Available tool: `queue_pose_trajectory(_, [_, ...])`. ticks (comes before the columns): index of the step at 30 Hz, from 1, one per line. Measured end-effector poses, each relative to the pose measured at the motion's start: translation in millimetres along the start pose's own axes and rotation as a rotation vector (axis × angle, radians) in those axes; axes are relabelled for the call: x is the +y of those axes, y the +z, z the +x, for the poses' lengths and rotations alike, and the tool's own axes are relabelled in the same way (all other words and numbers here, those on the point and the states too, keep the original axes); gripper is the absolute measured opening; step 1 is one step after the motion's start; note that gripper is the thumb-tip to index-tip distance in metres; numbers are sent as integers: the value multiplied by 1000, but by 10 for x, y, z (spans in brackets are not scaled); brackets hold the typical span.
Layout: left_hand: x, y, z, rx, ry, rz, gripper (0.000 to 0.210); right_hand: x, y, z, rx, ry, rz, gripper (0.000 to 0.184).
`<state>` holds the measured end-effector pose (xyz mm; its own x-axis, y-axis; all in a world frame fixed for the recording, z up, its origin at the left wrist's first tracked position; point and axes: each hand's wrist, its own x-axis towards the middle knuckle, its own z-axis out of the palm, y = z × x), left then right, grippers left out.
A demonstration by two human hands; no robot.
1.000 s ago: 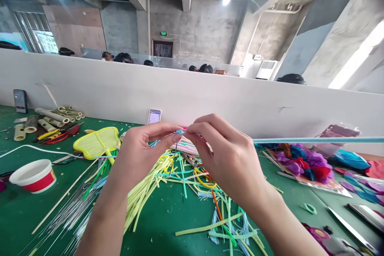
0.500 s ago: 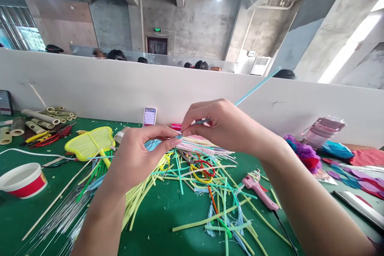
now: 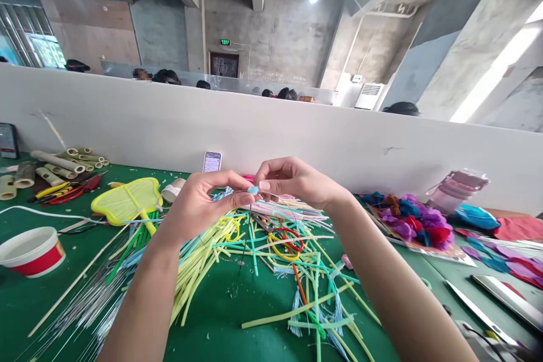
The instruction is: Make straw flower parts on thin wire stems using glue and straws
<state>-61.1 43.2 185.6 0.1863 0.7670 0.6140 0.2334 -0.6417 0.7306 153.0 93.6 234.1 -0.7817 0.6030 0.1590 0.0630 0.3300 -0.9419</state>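
In front of my chest both hands meet, fingertips nearly touching. Between thumb and forefinger my left hand (image 3: 212,198) pinches a small light-blue pipe cleaner (image 3: 253,190), of which only a short, bunched part shows. The closed fingers of my right hand (image 3: 288,181) grip its other side. A thin dark wire (image 3: 244,237) hangs below the fingertips; which hand holds it I cannot tell. Under the hands lie yellow-green pipe cleaners (image 3: 195,277) and red-and-yellow-handled scissors (image 3: 288,243).
On the left are a paper cup (image 3: 34,251), a yellow fan-shaped piece (image 3: 127,202), metal wires (image 3: 85,300) and bamboo tubes (image 3: 59,164). A phone (image 3: 212,162) leans on the white partition (image 3: 254,130). Purple and red petals (image 3: 416,220), a pink bottle (image 3: 458,189) and a blade (image 3: 479,308) lie right.
My right hand has come down and closer to my left hand. The long light-blue length that stuck out up and right behind it no longer shows.
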Motion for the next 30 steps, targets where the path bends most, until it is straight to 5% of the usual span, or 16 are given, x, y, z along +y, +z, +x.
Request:
queue_pose_trajectory(5, [-9, -29, -16, 88, 26, 117, 9, 174, 9, 63, -21, 13, 261, 12])
queue_pose_trajectory(12, [-26, -70, -5, 0, 3, -47, 10, 307, 132, 82, -89, 16, 531, 13])
queue_pose_trajectory(20, [-129, -66, 49, -5, -46, -230, 19, 416, 212, 120, -56, -45, 506, 24])
queue_pose_trajectory(30, [-174, -5, 91, 14, -17, -86, 52, 409, 293, 73, -169, -124, 552, 23])
